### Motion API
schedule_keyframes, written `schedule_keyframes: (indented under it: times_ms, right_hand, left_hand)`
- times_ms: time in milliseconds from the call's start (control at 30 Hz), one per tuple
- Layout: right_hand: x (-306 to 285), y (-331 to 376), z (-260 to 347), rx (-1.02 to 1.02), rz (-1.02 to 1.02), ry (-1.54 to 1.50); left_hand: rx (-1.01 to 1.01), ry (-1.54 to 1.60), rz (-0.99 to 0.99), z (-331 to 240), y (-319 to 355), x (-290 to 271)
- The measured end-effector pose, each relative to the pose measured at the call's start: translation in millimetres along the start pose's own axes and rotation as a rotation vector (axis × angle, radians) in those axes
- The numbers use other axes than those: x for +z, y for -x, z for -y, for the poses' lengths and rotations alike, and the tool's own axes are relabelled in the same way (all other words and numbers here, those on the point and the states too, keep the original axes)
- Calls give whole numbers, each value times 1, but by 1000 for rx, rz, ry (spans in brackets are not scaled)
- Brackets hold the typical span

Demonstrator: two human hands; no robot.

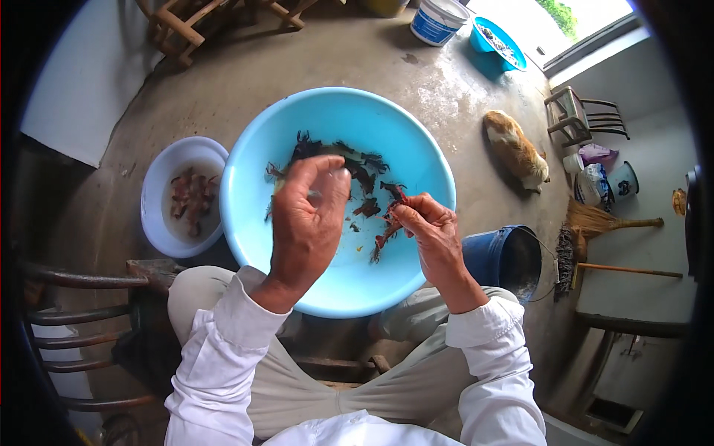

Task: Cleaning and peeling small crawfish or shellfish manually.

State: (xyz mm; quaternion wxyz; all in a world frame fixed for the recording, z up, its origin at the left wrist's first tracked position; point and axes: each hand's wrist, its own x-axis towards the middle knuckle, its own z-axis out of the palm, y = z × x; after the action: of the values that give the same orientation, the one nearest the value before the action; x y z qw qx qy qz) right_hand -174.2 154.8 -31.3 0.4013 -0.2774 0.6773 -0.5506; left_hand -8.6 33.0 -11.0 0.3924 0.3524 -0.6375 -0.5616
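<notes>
Crayfish held over the big blue basin (253, 223)

Right hand (431, 230) pinches a red crayfish (388, 223) near the basin's right edge — scraps drop inside; left hand (306, 215) hovers mid-basin, fingertips pressed together on a small bit.

Right hand (435, 234) pinches a small red crayfish (388, 223) over the wide light-blue plastic basin (253, 163); left hand (306, 212) curled above it.

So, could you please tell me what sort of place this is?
Probably a rustic home's work area by a doorway: bare concrete floor, a cat lying on it, a straw broom and buckets nearby.
</notes>
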Motion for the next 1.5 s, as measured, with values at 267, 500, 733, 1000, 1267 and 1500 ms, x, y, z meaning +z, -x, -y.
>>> schedule_keyframes:
  times_ms: [267,500,733,1000,1267,1500]
  right_hand:
    - [-6,3,4,-38,19,-399]
    - [7,7,3,-48,-21,-460]
    - [21,17,9,23,-19,-620]
    - [25,16,13,17,70,-727]
    - [17,13,22,26,92,-684]
    - [3,15,29,163,235,-863]
  left_hand:
    - [-439,39,363,13,25,28]
    - [-494,566,469,21,33,40]
    - [-600,836,370,24,32,41]
    - [-369,721,329,26,30,40]
    - [-263,485,338,15,26,34]
    - [-87,409,350,15,23,33]
